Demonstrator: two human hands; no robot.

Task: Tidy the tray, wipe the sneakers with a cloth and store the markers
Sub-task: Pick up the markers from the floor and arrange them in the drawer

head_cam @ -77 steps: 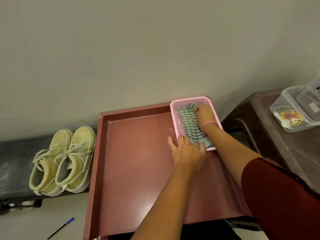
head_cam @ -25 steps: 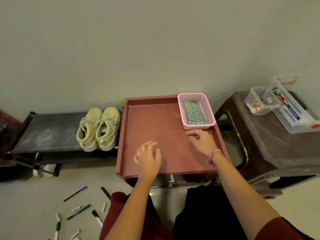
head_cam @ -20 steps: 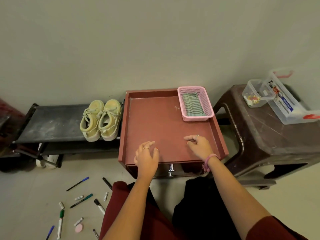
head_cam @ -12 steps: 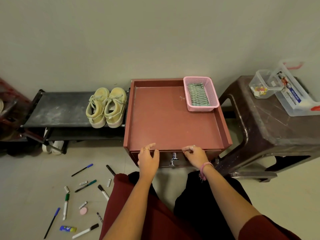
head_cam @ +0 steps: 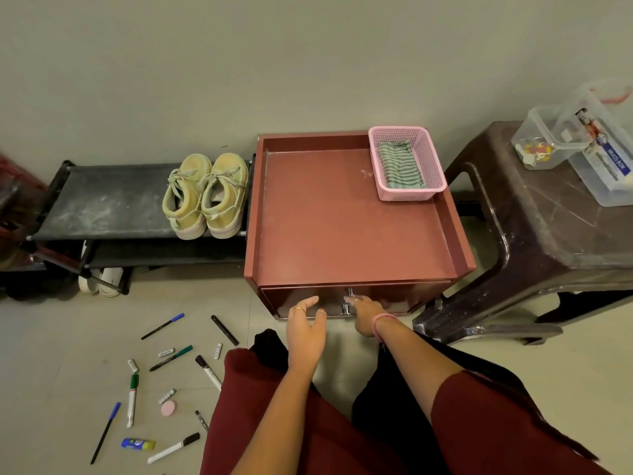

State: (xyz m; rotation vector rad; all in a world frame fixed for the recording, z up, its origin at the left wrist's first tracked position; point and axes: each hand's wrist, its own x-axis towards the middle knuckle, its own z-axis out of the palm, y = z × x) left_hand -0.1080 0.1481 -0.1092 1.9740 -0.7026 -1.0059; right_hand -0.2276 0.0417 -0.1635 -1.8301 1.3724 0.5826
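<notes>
Both hands had come down off the top of the red cabinet [head_cam: 346, 214] since half a second earlier, when they rested at its front edge; they now sat lower, in front of the drawer. From the head view, the right hand [head_cam: 365, 311] reached to the metal drawer handle [head_cam: 346, 302], its fingers curled at it, though whether they truly gripped it I could not tell. The left hand [head_cam: 306, 325] hovered just beside, fingers relaxed and slightly spread, holding nothing. On the cabinet's tray-like top, the pink basket [head_cam: 432, 158] stood in the far right corner with the striped cloth [head_cam: 399, 165] folded inside it. To the left, the pair of pale yellow sneakers [head_cam: 205, 194] sat side by side on the black shoe rack [head_cam: 102, 204], touching each other and close against the cabinet's side. The markers [head_cam: 171, 358] lay scattered on the floor at lower left, well apart from the cabinet, mixed with loose caps, a small pink round thing [head_cam: 168, 408] and a blue and yellow tube [head_cam: 138, 444]. On the right, a dark brown plastic stool [head_cam: 548, 228] carried clear plastic containers [head_cam: 579, 145] near the wall. The person's dark red sleeves and clothing filled the bottom of the view.
</notes>
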